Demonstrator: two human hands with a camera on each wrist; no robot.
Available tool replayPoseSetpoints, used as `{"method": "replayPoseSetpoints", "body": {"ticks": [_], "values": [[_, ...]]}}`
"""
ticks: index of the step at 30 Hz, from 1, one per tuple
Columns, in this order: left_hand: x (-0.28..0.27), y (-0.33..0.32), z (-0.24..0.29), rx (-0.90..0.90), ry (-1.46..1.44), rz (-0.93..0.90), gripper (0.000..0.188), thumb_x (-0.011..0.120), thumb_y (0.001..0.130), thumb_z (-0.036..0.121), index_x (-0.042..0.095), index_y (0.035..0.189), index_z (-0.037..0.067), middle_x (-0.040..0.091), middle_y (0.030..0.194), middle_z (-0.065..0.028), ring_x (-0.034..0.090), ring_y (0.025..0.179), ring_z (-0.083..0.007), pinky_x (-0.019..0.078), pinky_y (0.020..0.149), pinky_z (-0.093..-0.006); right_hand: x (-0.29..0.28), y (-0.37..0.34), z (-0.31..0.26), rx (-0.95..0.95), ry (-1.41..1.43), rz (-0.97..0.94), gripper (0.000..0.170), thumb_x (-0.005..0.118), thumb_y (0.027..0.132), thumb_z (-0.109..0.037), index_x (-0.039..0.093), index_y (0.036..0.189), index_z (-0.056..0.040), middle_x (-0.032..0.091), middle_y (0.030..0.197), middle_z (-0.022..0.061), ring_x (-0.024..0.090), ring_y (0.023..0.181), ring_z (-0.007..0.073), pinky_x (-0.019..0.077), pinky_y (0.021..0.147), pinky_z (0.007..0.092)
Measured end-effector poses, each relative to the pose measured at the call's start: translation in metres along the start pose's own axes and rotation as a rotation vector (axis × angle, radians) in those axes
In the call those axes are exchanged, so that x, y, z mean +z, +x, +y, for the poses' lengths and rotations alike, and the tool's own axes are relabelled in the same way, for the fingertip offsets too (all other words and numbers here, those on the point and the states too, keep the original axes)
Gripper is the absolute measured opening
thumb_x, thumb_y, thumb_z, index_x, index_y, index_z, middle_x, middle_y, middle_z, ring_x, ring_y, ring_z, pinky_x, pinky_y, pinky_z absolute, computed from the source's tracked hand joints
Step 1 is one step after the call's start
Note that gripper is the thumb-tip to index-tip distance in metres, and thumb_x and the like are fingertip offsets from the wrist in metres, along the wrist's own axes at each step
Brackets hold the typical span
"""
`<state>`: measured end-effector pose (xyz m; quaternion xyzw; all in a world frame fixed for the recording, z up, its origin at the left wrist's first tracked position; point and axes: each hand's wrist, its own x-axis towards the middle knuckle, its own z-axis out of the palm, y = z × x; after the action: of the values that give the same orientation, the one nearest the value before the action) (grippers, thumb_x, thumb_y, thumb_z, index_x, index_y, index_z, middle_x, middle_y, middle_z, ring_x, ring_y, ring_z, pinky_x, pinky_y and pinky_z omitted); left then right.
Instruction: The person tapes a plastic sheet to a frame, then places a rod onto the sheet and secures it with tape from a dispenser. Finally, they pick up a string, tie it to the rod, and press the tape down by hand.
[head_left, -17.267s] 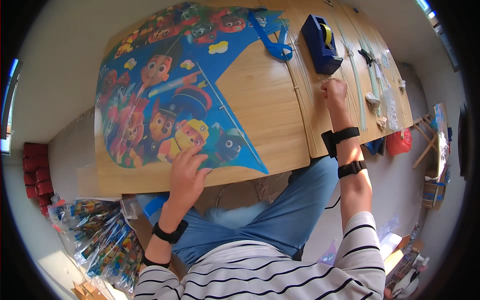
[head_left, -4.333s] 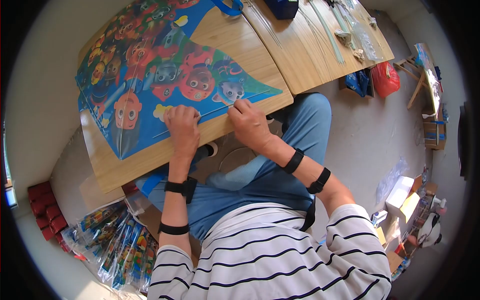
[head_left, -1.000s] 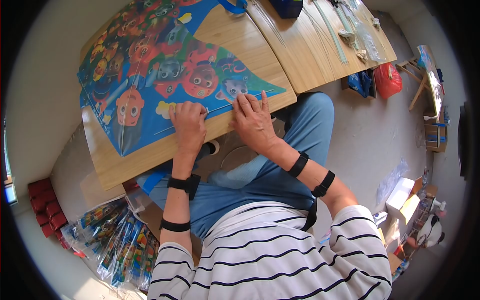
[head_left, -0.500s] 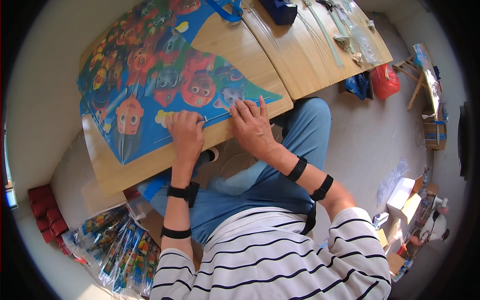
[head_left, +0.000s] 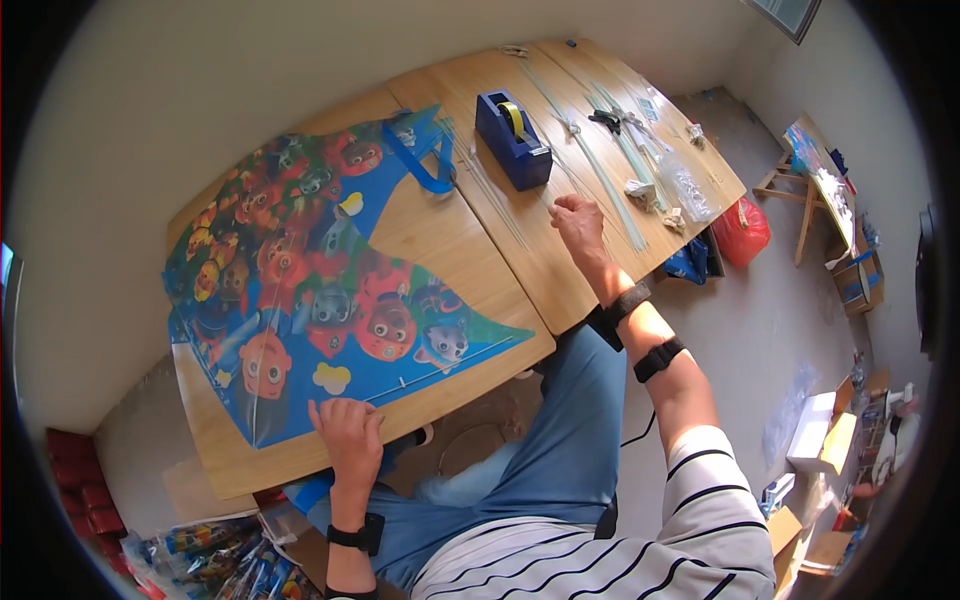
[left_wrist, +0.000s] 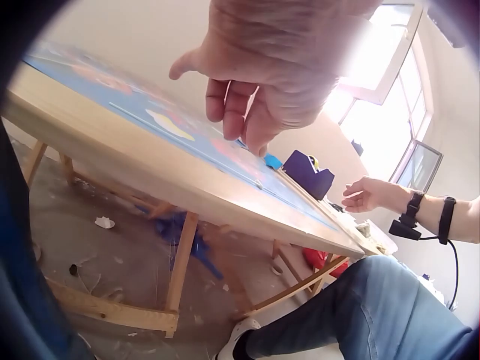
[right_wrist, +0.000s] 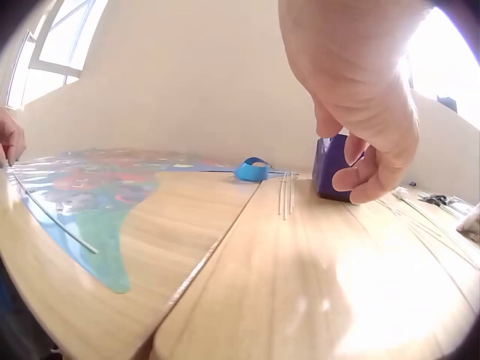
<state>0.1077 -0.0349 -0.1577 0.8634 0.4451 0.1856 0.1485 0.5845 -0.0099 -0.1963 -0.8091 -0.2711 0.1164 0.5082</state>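
From the head view, our right hand (head_left: 582,228) has left the rod (head_left: 440,373) for the tape dispenser (head_left: 515,160); we judge the rod waits on more fixing. It lies along the near edge of our printed sheet (head_left: 380,330) on the table, our left hand (head_left: 350,440) at its end. In the left wrist view, our left fingers hang relaxed. In the right wrist view, our right fingers bend; whether they pinch tape, we cannot tell.
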Motion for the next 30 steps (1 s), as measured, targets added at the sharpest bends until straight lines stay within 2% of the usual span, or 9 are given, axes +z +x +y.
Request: {"method": "replayPoseSetpoints", "body": {"ticks": [4, 8, 11, 12, 15, 16, 22, 26, 30], "values": [[-0.006, 0.002, 0.01, 0.0, -0.026, -0.001, 0.008, 0.069, 0.079, 0.011, 0.062, 0.082, 0.008, 0.058, 0.089, -0.0081, 0.053, 0.102, -0.0302, 0.0186, 0.116, -0.0612, 0.024, 0.018, -0.01, 0.041, -0.135, -0.113, 0.016, 0.072, 0.076, -0.019, 0.078, 0.084, -0.0074, 0.075, 0.087, 0.0137, 0.072, 0.084, 0.0293, 0.0554, 0.08, 0.0394], [-0.007, 0.01, 0.018, 0.023, -0.041, 0.0, 0.008, 0.069, 0.078, 0.01, 0.063, 0.082, 0.008, 0.058, 0.088, -0.0069, 0.054, 0.1, -0.0295, 0.0187, 0.116, -0.0612, 0.055, 0.009, -0.037, -0.054, -0.358, -0.171, 0.018, 0.063, 0.074, -0.01, 0.078, 0.084, -0.0093, 0.073, 0.093, 0.0183, 0.071, 0.09, 0.0352, 0.0563, 0.085, 0.0405], [-0.006, 0.016, 0.025, 0.047, -0.046, 0.04, 0.01, 0.071, 0.075, 0.01, 0.062, 0.077, 0.008, 0.058, 0.084, -0.0076, 0.054, 0.096, -0.0299, 0.0217, 0.114, -0.0575, 0.081, 0.013, -0.046, -0.161, -0.393, -0.128, 0.014, 0.072, 0.074, -0.016, 0.074, 0.081, -0.0045, 0.072, 0.086, 0.0173, 0.071, 0.085, 0.0335, 0.0556, 0.077, 0.0408], [-0.007, 0.017, 0.026, 0.048, -0.047, 0.037, 0.01, 0.071, 0.075, 0.01, 0.062, 0.078, 0.008, 0.058, 0.084, -0.0075, 0.054, 0.096, -0.0299, 0.0214, 0.114, -0.0576, 0.084, 0.011, -0.06, -0.145, -0.4, -0.172, 0.014, 0.07, 0.074, -0.014, 0.074, 0.085, -0.0063, 0.072, 0.092, 0.0168, 0.07, 0.09, 0.0353, 0.0553, 0.081, 0.042], [-0.008, 0.019, 0.027, 0.043, -0.044, 0.016, 0.009, 0.071, 0.076, 0.01, 0.062, 0.079, 0.008, 0.058, 0.085, -0.0067, 0.054, 0.097, -0.0292, 0.0202, 0.115, -0.0589, 0.109, 0.013, -0.067, -0.383, -0.486, -0.114, 0.018, 0.066, 0.075, -0.011, 0.074, 0.091, -0.0089, 0.071, 0.097, 0.0162, 0.069, 0.094, 0.0349, 0.0548, 0.083, 0.0427], [-0.009, 0.02, 0.027, 0.038, -0.038, 0.001, 0.009, 0.071, 0.077, 0.01, 0.063, 0.08, 0.008, 0.058, 0.085, -0.0062, 0.054, 0.097, -0.0286, 0.0196, 0.115, -0.06, 0.114, 0.012, -0.068, -0.459, -0.427, -0.09, 0.007, 0.061, 0.074, -0.009, 0.066, 0.08, -0.0067, 0.068, 0.093, 0.0171, 0.068, 0.09, 0.039, 0.0547, 0.077, 0.0457], [-0.013, 0.021, 0.024, 0.026, -0.035, 0.001, 0.008, 0.071, 0.077, 0.009, 0.063, 0.079, 0.008, 0.058, 0.085, -0.0055, 0.054, 0.097, -0.028, 0.0195, 0.115, -0.0613, 0.105, 0.019, -0.072, -0.234, -0.64, -0.05, 0.019, 0.065, 0.078, -0.015, 0.073, 0.092, -0.005, 0.071, 0.1, 0.0183, 0.069, 0.095, 0.0377, 0.0553, 0.082, 0.0453], [-0.008, 0.022, 0.019, 0.033, -0.047, 0.009, 0.009, 0.07, 0.078, 0.008, 0.062, 0.079, 0.008, 0.059, 0.085, -0.0052, 0.054, 0.098, -0.0281, 0.0196, 0.115, -0.0613, 0.075, 0.016, -0.062, -0.021, -0.746, -0.209, 0.023, 0.07, 0.075, -0.017, 0.074, 0.09, -0.0002, 0.071, 0.105, 0.0236, 0.069, 0.102, 0.0388, 0.0567, 0.083, 0.0459], [-0.007, 0.029, 0.028, 0.065, -0.074, -0.015, 0.009, 0.071, 0.077, 0.008, 0.062, 0.08, 0.008, 0.059, 0.085, -0.0052, 0.055, 0.097, -0.0282, 0.0195, 0.115, -0.0612, 0.074, 0.022, -0.046, 0.039, -0.705, -0.204, 0.021, 0.063, 0.077, -0.011, 0.074, 0.093, -0.004, 0.072, 0.105, 0.0216, 0.07, 0.101, 0.0392, 0.0566, 0.085, 0.0456]]}}
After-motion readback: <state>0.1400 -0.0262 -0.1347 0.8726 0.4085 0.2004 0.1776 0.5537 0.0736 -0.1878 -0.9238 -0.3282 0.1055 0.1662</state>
